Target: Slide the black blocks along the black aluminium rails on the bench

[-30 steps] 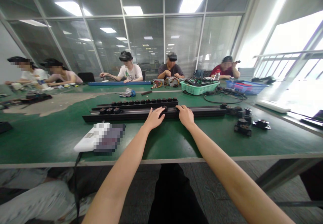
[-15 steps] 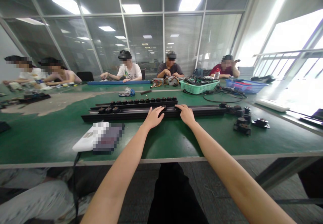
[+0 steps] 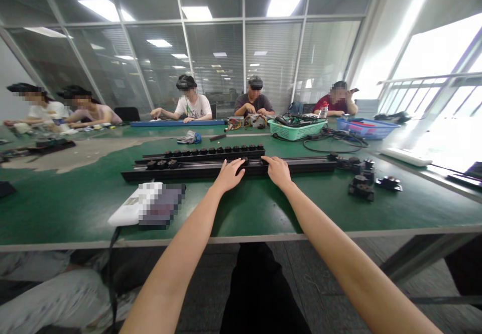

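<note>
1. Since the earlier frame, the whole room has levelled out slightly in view, while both hands have barely shifted on the rail.
2. The fingers (image 3: 238,166) of the left hand (image 3: 229,176) lie slightly spread over the near black metal rail (image 3: 196,170), beside a small black block (image 3: 245,160). The fingers (image 3: 271,160) of the right hand (image 3: 277,170) rest together on the same rail, further along. From here, I cannot tell whether either hand is gripping or just resting.
3. The near rail runs across the green counter (image 3: 64,213) in front of the person, with three black knobs (image 3: 161,163) at its left end. A second black rail (image 3: 203,153), lined with a row of black knobs, lies just behind it, almost touching.
4. Loose black brackets with rollers (image 3: 361,189) sit on the counter to the right of the rail's far end. A white box (image 3: 126,209), partly blurred out, lies near the left forearm.
5. Further along are a green basket (image 3: 295,131) full of cables, a loop of black cable (image 3: 335,142), and a blue basket (image 3: 365,129).
6. Across the counter, co-workers (image 3: 192,105) sit working beside a long blue rail (image 3: 173,123), and a white power strip (image 3: 406,157) lies on the right.
</note>
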Tool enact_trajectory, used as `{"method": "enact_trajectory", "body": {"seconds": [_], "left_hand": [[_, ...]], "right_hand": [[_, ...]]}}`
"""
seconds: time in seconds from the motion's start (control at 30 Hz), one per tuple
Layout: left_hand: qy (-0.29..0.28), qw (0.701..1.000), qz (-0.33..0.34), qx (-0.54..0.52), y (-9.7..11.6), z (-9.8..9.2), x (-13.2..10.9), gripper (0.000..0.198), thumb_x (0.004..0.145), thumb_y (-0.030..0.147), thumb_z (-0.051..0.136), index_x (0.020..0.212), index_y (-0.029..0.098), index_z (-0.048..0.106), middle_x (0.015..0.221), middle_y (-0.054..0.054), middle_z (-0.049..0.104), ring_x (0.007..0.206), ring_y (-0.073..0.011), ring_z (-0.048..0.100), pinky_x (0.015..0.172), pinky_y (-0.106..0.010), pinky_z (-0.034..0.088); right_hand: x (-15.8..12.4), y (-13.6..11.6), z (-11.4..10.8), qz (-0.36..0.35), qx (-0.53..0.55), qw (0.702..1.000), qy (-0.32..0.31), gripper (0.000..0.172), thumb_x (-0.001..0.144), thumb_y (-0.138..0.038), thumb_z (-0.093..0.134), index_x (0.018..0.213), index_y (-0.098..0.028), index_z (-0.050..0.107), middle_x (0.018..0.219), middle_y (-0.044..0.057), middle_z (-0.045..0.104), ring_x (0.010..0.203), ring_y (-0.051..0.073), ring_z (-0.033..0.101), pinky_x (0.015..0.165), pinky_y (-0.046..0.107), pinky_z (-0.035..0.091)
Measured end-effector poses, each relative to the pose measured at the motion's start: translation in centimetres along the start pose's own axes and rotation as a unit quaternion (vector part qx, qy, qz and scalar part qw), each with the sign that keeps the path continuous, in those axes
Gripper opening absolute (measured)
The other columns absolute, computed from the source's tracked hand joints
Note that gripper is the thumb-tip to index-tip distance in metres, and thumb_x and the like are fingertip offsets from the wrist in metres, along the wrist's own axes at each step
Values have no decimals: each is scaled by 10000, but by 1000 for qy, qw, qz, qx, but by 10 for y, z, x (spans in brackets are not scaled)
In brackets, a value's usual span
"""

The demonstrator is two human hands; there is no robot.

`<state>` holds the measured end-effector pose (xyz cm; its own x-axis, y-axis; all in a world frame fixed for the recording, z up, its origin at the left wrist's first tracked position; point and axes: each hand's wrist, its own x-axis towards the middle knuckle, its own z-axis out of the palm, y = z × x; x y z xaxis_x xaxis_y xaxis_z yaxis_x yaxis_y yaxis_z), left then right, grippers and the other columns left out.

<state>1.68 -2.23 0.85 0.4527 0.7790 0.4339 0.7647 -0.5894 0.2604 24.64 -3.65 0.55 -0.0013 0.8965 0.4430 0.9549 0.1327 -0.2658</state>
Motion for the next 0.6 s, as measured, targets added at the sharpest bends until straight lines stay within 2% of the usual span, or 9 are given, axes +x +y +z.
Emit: {"method": "enact_trajectory", "body": {"seconds": [0.17, 0.43, 0.6], "left_hand": [[2, 1000, 1, 0, 0, 0, 0, 493, 1055, 353, 426, 1519, 224, 529, 1612, -118, 516, 1530, -234, 440, 1317, -593, 137], [1, 1000, -1, 2, 1, 0, 0, 492, 1049, 344, 433, 1520, 240, 528, 1618, -110, 510, 1528, -234, 444, 1315, -595, 144], [1, 1000, 0, -4, 1, 0, 0, 499, 1051, 340, 429, 1519, 200, 529, 1613, -128, 512, 1537, -231, 431, 1322, -581, 127]], "right_hand": [[-1, -3, 0, 4, -4, 1000, 13, 558, 1021, -153, 360, 1502, -300, 601, 1328, 95, 699, 1260, 257, 593, 1206, 439, 301], [0, -4, 1, 4, -5, 1000, 15, 591, 994, -111, 373, 1506, -296, 603, 1323, 107, 702, 1270, 251, 589, 1216, 446, 290], [0, -3, 3, -2, -6, 1000, 23, 549, 1017, -147, 378, 1499, -272, 610, 1294, 121, 703, 1246, 256, 596, 1202, 433, 304]]}}
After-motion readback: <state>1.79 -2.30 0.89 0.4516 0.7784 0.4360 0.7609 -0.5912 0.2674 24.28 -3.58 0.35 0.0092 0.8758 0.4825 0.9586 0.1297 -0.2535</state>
